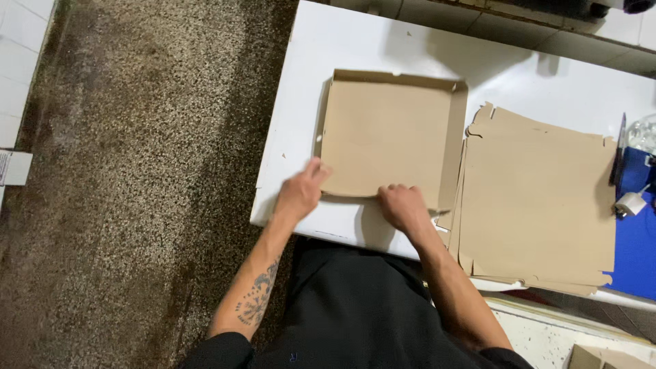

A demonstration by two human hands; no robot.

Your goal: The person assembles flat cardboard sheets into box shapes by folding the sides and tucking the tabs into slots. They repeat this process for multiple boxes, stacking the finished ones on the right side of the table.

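At the near edge of the desk (301, 82), both hands work the front wall of a shallow brown cardboard box (386, 137), w/ the person's black shirt (355, 314) just below. Left hand (298, 195) sits at the box's near left corner, fingers curled onto the edge; its grip looks pinched on the cardboard, prob. to press that corner flap in. Right hand (404, 208) is on the same front edge toward its right end, knuckles up, grip closed over the low wall, seemingly holding the fold down so it doesn't spring back. Box lies flat on the desk's left half, near its front edge; side and far walls already stand, so it reads as nearly formed.

Touching the box's right side, a stack of unfolded flat boxes (536, 205) covers the desk's right half & overhangs the near edge, close to the right hand for easy reach. At the far right edge: a blue surface (635, 253) w/ a small white plug-like item (630, 203). Left of the desk is speckled floor (137, 171).
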